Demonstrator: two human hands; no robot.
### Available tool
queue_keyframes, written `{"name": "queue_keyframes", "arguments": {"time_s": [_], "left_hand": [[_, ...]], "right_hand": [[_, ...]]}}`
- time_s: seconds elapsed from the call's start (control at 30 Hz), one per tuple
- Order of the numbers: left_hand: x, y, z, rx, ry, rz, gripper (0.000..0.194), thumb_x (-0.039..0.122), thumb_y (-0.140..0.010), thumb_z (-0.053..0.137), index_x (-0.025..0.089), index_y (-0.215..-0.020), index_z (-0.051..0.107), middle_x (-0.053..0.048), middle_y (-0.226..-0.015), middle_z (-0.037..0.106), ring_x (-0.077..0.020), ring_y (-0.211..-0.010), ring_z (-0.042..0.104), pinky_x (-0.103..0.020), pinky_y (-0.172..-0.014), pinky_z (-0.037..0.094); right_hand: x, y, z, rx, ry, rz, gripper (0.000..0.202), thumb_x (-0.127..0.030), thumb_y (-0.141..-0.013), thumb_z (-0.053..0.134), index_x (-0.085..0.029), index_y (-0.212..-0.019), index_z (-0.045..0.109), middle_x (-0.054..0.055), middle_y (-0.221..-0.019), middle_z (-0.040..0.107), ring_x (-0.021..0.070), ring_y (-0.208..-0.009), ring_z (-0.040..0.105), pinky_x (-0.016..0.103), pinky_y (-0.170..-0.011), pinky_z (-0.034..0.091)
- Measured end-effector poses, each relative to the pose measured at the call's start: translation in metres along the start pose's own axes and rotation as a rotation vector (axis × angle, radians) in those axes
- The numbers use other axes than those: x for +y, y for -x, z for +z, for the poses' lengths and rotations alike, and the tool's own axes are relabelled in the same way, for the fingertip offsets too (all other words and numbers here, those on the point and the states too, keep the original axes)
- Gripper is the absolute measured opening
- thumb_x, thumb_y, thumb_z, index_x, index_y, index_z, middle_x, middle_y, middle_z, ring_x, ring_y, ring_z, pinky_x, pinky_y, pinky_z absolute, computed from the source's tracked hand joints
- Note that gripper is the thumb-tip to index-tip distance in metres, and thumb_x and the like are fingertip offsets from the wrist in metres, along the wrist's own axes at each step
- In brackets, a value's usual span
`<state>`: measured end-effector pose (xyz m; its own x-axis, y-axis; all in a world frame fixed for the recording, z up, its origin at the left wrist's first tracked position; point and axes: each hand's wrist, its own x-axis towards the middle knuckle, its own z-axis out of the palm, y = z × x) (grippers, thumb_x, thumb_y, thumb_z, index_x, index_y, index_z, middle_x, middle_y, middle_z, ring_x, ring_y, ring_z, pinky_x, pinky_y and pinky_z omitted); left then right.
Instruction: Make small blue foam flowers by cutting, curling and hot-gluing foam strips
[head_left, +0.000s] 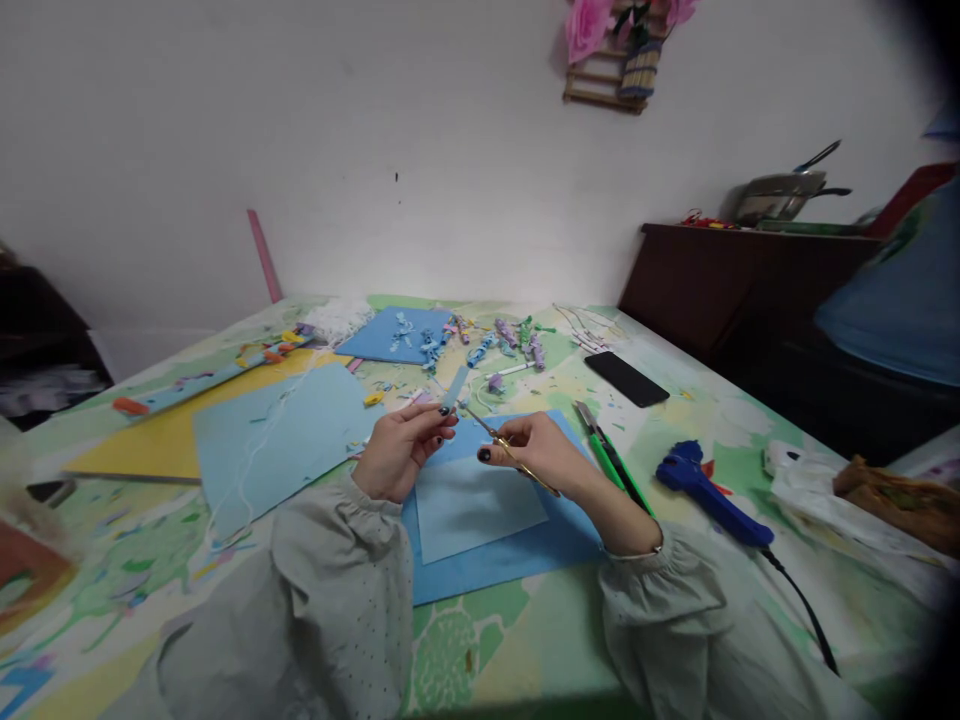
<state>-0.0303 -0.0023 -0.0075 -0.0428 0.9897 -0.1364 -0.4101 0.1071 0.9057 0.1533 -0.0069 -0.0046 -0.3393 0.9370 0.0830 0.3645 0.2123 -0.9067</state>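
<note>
My left hand (401, 447) pinches a narrow light blue strip (456, 386) of foam or paper, which points up and away from me. Facing it, my right hand (538, 450) has its fingers in a pair of gold-handled scissors (504, 443), the blades aimed at the strip. Whether the blades touch the strip I cannot tell. Beneath both hands lie a light blue sheet (480, 515) and, under that, a larger, deeper blue sheet (495, 580).
Left are a pale blue sheet (277, 430) and a yellow board (135, 450). Small foam pieces (506, 340) lie at the back. A green utility knife (611, 455), black phone (626, 379) and blue glue gun (709, 490) lie right. Another person (900, 290) is at far right.
</note>
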Motion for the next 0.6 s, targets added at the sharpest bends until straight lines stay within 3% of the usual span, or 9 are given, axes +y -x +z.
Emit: {"name": "queue_keyframes", "arguments": {"time_s": [0.2, 0.6], "left_hand": [[-0.0023, 0.0013, -0.0001, -0.052, -0.049, -0.025, 0.014, 0.017, -0.059, 0.07, 0.01, -0.069, 0.066, -0.003, -0.058, 0.065, -0.0056, -0.047, 0.055, -0.014, -0.044, 0.04], [-0.004, -0.0007, -0.0012, -0.128, -0.077, -0.043, 0.011, 0.015, -0.061, 0.067, 0.008, -0.07, 0.064, -0.003, -0.056, 0.063, -0.0057, -0.044, 0.054, -0.014, -0.042, 0.037]], "right_hand": [[-0.0001, 0.0008, 0.001, -0.026, -0.015, 0.039, 0.035, -0.047, -0.057, 0.07, -0.013, -0.055, 0.062, -0.005, -0.04, 0.039, 0.0059, -0.038, 0.034, 0.021, -0.038, 0.02], [0.0059, -0.0013, 0.0028, -0.142, -0.137, 0.111, 0.039, -0.045, -0.059, 0.071, -0.015, -0.051, 0.047, -0.008, -0.04, 0.034, 0.0031, -0.033, 0.028, 0.018, -0.031, 0.018]]}}
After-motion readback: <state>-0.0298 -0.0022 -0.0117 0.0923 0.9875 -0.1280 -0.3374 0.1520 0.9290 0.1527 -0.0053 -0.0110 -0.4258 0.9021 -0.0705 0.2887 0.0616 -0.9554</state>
